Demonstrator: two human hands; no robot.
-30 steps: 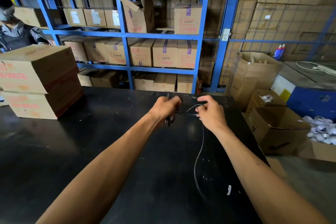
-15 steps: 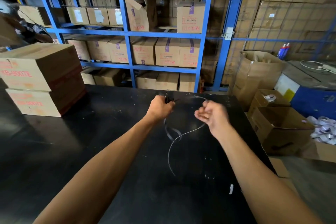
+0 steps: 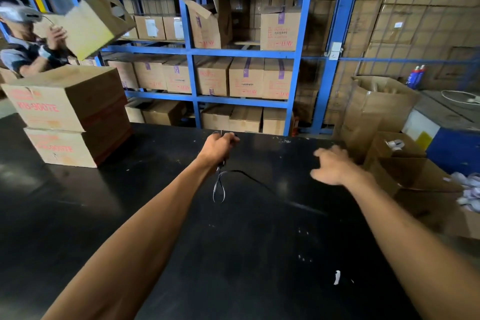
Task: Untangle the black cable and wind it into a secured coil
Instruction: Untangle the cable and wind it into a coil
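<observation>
Your left hand (image 3: 218, 147) has its fingers (image 3: 228, 139) curled tight round the black cable (image 3: 219, 187). Below those fingers a narrow loop hangs over the black worktop (image 3: 155, 215), and one strand runs off to the right across it. Your right hand (image 3: 333, 166) is blurred, its fingers (image 3: 323, 153) spread and holding nothing, well apart from the cable.

Red print on the upper stacked carton (image 3: 65, 101) reads roughly "KB-9007E"; the lower carton (image 3: 75, 145) repeats it, blurred. Labels on the shelf boxes (image 3: 245, 78) are too blurred to read.
</observation>
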